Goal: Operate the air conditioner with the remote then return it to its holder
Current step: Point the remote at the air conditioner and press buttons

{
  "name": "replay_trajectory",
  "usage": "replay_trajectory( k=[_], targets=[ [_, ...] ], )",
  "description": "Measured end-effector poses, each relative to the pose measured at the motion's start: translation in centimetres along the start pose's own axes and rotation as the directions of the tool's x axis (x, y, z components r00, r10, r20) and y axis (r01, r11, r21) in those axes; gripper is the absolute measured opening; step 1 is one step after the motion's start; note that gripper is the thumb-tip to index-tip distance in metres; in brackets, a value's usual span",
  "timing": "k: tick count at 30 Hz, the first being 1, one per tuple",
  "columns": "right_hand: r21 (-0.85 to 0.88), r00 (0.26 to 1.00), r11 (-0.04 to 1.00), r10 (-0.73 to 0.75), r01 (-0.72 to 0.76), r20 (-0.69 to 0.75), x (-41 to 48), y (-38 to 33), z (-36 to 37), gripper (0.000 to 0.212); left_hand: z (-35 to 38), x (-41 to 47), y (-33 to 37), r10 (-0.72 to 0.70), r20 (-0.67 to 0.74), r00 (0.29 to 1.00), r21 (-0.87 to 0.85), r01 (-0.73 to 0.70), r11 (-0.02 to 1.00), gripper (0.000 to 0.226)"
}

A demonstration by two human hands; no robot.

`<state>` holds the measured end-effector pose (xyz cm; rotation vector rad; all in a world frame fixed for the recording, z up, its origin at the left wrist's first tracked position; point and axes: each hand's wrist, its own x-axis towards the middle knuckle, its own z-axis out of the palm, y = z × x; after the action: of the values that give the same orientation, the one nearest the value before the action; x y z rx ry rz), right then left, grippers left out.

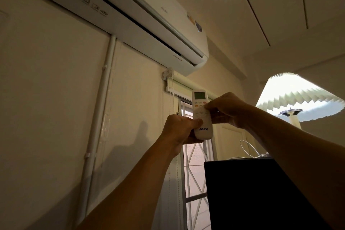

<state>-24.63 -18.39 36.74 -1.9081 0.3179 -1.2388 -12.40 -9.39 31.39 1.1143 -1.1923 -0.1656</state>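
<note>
Both arms reach up. The left hand (179,129) wraps its fingers around the lower part of the white remote (202,115), held upright. The right hand (226,110) has its fingers curled narrow, a fingertip on the buttons. Above and behind, the air conditioner (119,11) hangs on the wall, with a lit lamp (298,97) at right.
</note>
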Motion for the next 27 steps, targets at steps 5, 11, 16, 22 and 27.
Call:
replay_trajectory(
  k=[5, 11, 16, 22, 27],
  targets=[
    [0.006, 1.000, 1.000, 0.007, -0.007, -0.006, -0.15, -0.14, -0.24, 0.007, 0.19, -0.09, 0.15, -0.007, -0.002, 1.000, -0.009, 0.007, 1.000, 0.041],
    [-0.001, 1.000, 1.000, -0.003, 0.003, -0.007, -0.23, -0.21, -0.37, 0.006, 0.27, -0.22, 0.35, -0.002, 0.002, 1.000, -0.005, 0.002, 1.000, 0.042],
    [-0.004, 1.000, 1.000, 0.002, -0.002, -0.003, -0.23, -0.06, -0.34, 0.006, 0.22, -0.47, 0.24, -0.004, 0.009, 1.000, 0.003, 0.004, 1.000, 0.039],
    [0.000, 1.000, 1.000, -0.006, 0.006, 0.010, -0.09, 0.31, -0.13, 0.006, -0.12, -0.58, -0.01, 0.012, 0.010, 1.000, 0.009, -0.012, 1.000, 0.017],
    [0.005, 1.000, 1.000, -0.012, 0.012, 0.022, 0.11, 0.73, 0.35, 0.006, -0.50, -0.58, -0.40, 0.025, -0.014, 1.000, 0.068, -0.024, 0.997, 0.010]
  ],
)
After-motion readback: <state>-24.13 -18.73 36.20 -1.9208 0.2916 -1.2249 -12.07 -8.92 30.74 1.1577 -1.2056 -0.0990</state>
